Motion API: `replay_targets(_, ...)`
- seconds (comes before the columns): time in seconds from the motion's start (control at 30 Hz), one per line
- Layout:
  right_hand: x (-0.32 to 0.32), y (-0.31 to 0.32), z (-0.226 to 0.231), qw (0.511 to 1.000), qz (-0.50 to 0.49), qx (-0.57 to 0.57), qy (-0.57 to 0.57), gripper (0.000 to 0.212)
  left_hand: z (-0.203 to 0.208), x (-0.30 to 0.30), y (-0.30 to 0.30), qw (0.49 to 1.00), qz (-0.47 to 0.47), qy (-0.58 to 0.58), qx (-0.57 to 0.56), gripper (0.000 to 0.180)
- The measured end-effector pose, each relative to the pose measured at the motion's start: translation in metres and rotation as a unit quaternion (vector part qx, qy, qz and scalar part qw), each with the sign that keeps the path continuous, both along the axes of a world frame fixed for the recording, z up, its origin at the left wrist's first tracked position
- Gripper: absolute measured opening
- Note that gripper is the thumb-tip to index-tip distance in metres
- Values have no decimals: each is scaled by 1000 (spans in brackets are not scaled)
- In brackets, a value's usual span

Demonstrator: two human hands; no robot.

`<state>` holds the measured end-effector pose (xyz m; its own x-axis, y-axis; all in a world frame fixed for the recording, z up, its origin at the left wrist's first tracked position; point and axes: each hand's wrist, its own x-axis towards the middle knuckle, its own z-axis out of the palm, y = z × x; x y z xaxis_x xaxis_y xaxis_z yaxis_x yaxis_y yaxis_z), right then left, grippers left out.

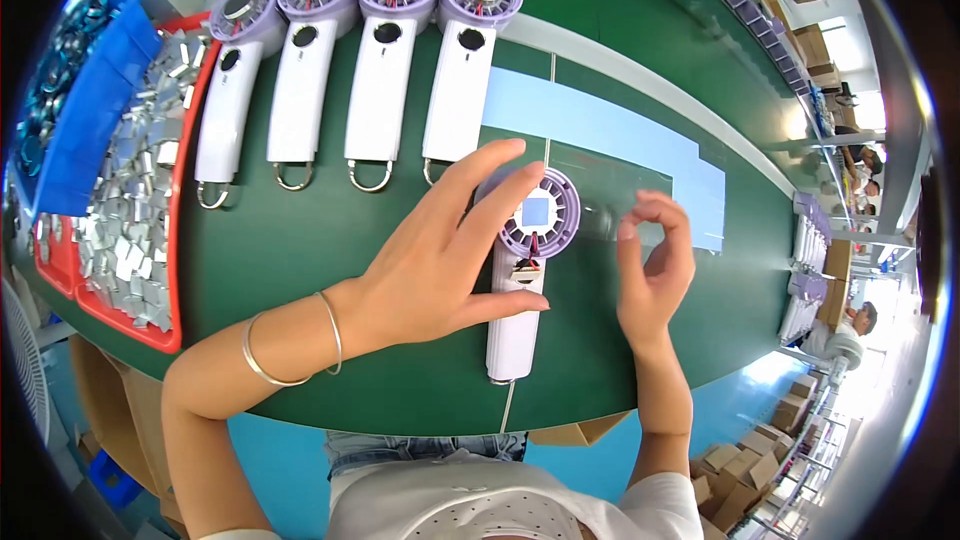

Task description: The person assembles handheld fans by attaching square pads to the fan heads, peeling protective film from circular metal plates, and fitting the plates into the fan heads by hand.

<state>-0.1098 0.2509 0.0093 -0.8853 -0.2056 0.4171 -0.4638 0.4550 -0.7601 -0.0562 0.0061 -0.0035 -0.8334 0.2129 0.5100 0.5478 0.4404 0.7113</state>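
Note:
A handheld fan [512,340] lies in front of me, with a white handle and a round purple slotted head. At the head's centre is a small blue square [535,211]; red and black wires run below it to a white connector [524,271]. My left hand [430,250] lies across the fan's left side, fingers stretched and apart, thumb over the handle. To the right of the fan is my right hand [655,265], its thumb and index finger curled together in a pinch. Whatever may be between those fingertips is too small to make out.
Several similar fans [385,90] with round metal discs stand in a row at the back left. A red tray [180,240] of small silver pieces and a blue bin [90,120] are at the far left. Light blue sheets [600,120] lie on the green table behind the fan.

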Motion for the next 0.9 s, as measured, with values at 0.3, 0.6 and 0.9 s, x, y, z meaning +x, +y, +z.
replay_targets(0.3, 22, 25, -13, 997, 44, 45, 34, 17, 50, 35, -114, 922, 356, 130, -76, 23)
replay_targets(0.6, 29, 6, -14, 996, 84, 16, -18, 16, 31, 111, -197, 834, 491, -76, -238, 23)
replay_targets(0.9, 29, 6, -8, 995, 83, 54, 14, 9, 33, 107, -204, 839, 476, -60, -256, 14)
